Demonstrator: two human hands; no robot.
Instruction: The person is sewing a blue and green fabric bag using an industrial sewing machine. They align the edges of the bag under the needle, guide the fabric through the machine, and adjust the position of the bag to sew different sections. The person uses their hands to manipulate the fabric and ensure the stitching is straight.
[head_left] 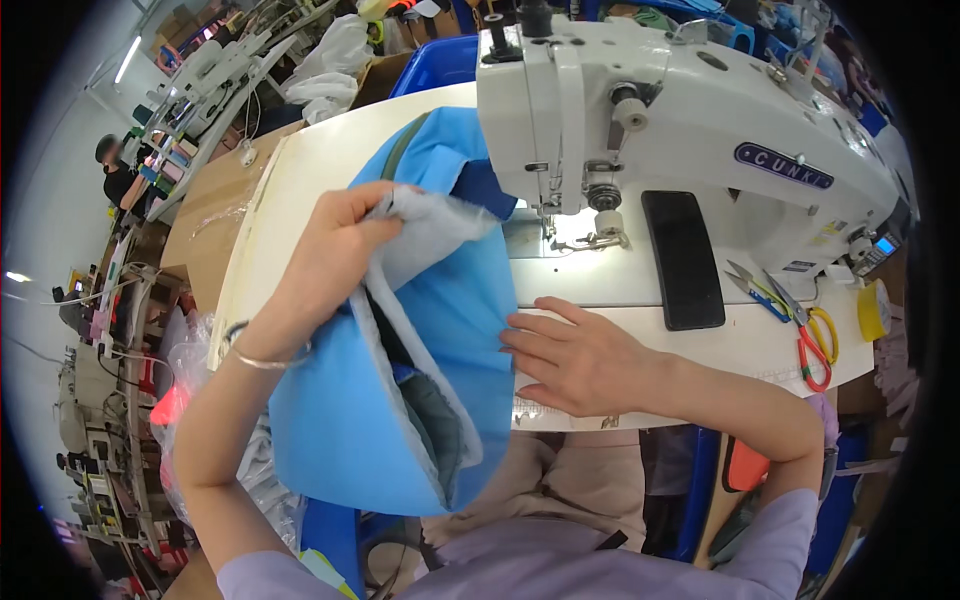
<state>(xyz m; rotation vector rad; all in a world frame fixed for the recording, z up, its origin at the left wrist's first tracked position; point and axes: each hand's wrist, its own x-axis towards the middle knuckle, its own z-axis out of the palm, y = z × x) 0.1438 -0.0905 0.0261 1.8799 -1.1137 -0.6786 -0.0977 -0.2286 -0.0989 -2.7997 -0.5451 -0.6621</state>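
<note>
A light blue sewn fabric piece (330, 430), shaped like a bag, lies over the front left of the sewing table and hangs past its near edge. Its opening shows a grey fleecy lining and dark green cloth inside. My left hand (345, 245) is closed on a folded flap of the grey lining (430, 235), lifting it. Fingers outstretched, my right hand (585, 360) rests at the right edge of the blue fabric, its fingertips against it. Beyond both hands is a white sewing machine (700, 90), its needle area to the right of the fabric's far part.
On the white tabletop (600, 385) lie a black phone (683, 260), small blue-handled snips (768, 302) and scissors (812, 345) with red and yellow handles. A yellow tape roll (873, 310) sits at the right edge. Behind the table is a blue bin (435, 65); a person stands far left.
</note>
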